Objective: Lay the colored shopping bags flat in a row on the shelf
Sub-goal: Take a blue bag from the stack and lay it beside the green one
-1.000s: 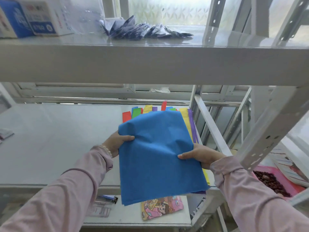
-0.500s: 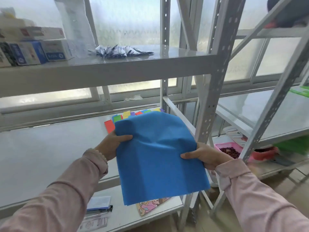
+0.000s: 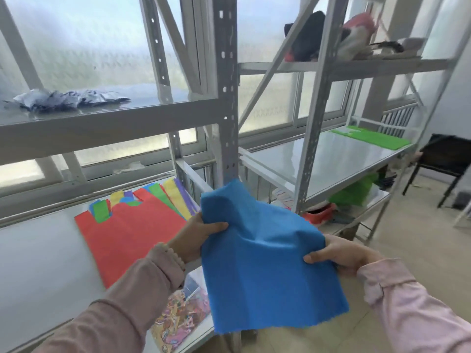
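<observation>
Your left hand (image 3: 196,236) pinches the upper left edge of a blue non-woven fabric shopping bag (image 3: 265,261), thumb on its front face, while your right hand (image 3: 341,253) grips the bag's right edge, thumb likewise on top; both hands are closed on the fabric. The blue bag hangs in the air between the two shelving units, in front of a grey perforated steel upright (image 3: 226,98), its lower edge free and its upper part creased. On the grey metal shelf (image 3: 38,263) to your left lies the stack of remaining flat bags: a red fabric bag (image 3: 127,238) on top, with green, yellow, purple and blue handles and edges (image 3: 168,194) fanned out behind it. On the middle shelf of the right-hand unit (image 3: 318,159), a green fabric bag (image 3: 369,140) lies flat at the far end, well apart from the blue one. A pile of crumpled dark blue-grey wrappers (image 3: 68,98) rests on the upper left shelf. Below the stack, a cartoon-printed sheet (image 3: 178,322) shows; no writing or brand on it can be read.
</observation>
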